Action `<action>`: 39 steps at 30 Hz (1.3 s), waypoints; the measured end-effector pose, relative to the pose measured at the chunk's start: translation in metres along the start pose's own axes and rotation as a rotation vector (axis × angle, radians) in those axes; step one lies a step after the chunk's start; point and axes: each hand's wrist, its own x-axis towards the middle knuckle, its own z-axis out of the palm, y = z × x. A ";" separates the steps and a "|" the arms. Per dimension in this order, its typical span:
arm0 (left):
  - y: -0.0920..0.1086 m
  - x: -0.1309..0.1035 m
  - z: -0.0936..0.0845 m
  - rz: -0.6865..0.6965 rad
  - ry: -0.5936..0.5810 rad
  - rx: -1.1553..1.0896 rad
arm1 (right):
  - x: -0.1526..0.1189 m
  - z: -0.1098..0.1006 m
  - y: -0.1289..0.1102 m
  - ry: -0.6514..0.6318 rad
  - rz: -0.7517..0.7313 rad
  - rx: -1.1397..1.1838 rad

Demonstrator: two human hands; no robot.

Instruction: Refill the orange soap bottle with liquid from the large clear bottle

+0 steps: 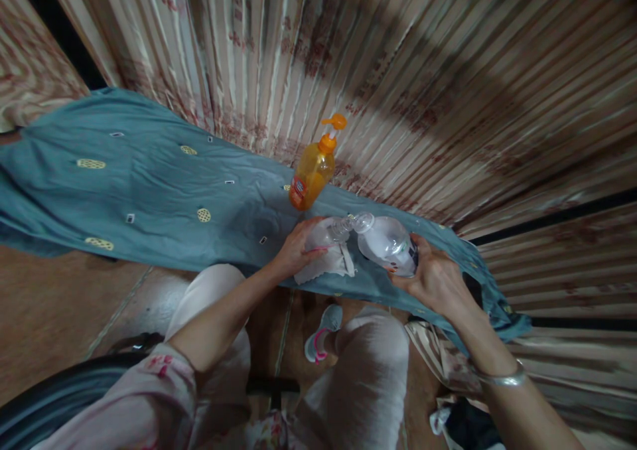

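Observation:
My left hand (298, 247) is wrapped round a clear plastic bottle (324, 235), whose neck points right. In my right hand (434, 274) is a larger clear plastic bottle (385, 241) with a dark label patch near its base, tilted so its mouth faces left. The two mouths meet or nearly meet; whether they touch I cannot tell. Beneath the left bottle lies a white cloth (326, 265) with a scalloped edge. Just behind the bottles stands an orange pump bottle (312, 174), partly filled with orange liquid.
A narrow table covered by a teal cloth (164, 191) with pineapple prints runs across in front of me. Pleated patterned curtains (279, 58) hang right behind it. A dark object (472, 289) lies at the table's right end. My knees are close to its front edge.

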 end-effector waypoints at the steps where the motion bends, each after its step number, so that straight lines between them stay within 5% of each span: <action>1: 0.000 0.000 0.000 0.001 0.002 0.002 | 0.000 0.000 0.000 -0.004 -0.002 -0.001; 39: -0.003 0.000 0.002 0.037 0.016 0.002 | 0.000 -0.001 0.000 -0.008 -0.006 -0.007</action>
